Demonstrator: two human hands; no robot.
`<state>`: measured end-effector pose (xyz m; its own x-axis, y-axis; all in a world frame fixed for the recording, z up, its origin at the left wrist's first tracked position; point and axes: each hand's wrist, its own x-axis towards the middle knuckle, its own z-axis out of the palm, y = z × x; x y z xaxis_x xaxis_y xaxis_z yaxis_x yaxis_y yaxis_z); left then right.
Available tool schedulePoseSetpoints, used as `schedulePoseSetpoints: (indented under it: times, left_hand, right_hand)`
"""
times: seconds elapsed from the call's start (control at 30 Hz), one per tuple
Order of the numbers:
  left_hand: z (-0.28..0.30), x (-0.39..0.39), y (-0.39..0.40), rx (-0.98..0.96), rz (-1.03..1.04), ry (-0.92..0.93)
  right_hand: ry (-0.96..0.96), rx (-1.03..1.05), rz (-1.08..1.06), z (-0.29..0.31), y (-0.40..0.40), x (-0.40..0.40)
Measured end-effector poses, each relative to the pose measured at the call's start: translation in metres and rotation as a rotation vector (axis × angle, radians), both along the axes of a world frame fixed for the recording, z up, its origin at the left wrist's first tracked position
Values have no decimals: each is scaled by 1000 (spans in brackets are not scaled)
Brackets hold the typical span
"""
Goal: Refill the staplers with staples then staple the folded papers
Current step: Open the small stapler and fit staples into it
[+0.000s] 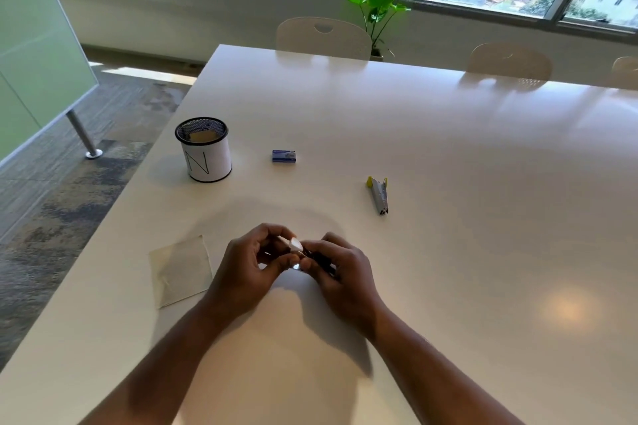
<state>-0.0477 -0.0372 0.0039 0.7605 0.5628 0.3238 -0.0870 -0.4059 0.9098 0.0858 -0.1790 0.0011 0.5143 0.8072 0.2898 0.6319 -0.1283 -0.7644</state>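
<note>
While a folded paper (181, 271) lies by the table's (448, 155) left edge, left hand (250, 269) and right hand (340, 272) together pinch a small stapler (297, 247) near its front edge.

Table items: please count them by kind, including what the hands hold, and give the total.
Staplers: 2, one yellow, one in the hands
Staple box: 1
Folded paper: 1
Mesh cup: 1
Total: 5

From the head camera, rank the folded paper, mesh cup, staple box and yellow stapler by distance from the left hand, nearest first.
1. Folded paper, just left of the left hand.
2. Staple box, straight ahead.
3. Mesh cup, ahead-left; too close to call against the box.
4. Yellow stapler, ahead-right.
</note>
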Motion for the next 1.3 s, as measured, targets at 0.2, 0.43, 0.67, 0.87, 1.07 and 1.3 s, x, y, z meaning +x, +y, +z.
schedulePoseSetpoints:
  times: [0.2,0.43,0.67,0.87,1.07,1.3]
  left_hand:
    - [1,1,-2,20,9,1]
    - [2,3,-5,80,18,-32]
    - [2,4,-4,98,11,-42]
    - [4,3,-6,102,16,-25]
    - [5,-1,-3,57,12,-14]
    - [2,1,2,20,38,28]
  right_hand:
    - [25,42,-27,0,0,-1]
    - [58,71,-65,0,-1,-1]
    - [153,111,-70,4,-3,-2]
    - [452,284,-76,9,-5,1]
    - [672,349,-37,11,-8,6]
    - [980,392,138,12,-13,18]
